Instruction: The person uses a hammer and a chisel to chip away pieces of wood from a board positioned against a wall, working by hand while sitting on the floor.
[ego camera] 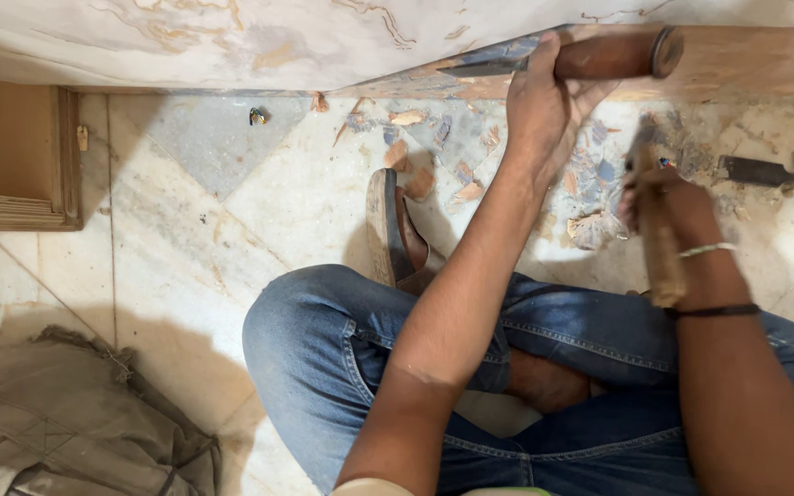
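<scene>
While the person sits cross-legged on the marble floor point(176, 230), the left hand point(539, 106) is wrapped around the brown wooden handle of a chisel point(581, 57), fingers curled over it. The chisel lies almost level, and its dark flat blade points to the left, against the bottom edge of the wooden board point(737, 64) that runs along the top of the view. The handle end, with a dark ring, sticks out to the right of the hand.

The right hand point(668, 202) is below the board and to the right of the chisel, well apart from it. It is closed around a wooden handle point(662, 253) which goes down along the wrist – the picture is blurred here, so I cannot tell what kind of tool it is. The wrist carries a thin light bangle and a dark band.

Just under the board, below the chisel blade, many chips of wood and bluish laminate point(590, 225) lie scattered on the floor. A second chisel point(769, 173) lies on the floor to the right, under the board, near the right hand. A brown sandal point(392, 230) stands on its edge below the chips, touching the blue jeans point(323, 340). Far left of the board there is a wooden frame point(20, 156) – and below it, a crumpled beige cloth bag point(66, 422).
</scene>
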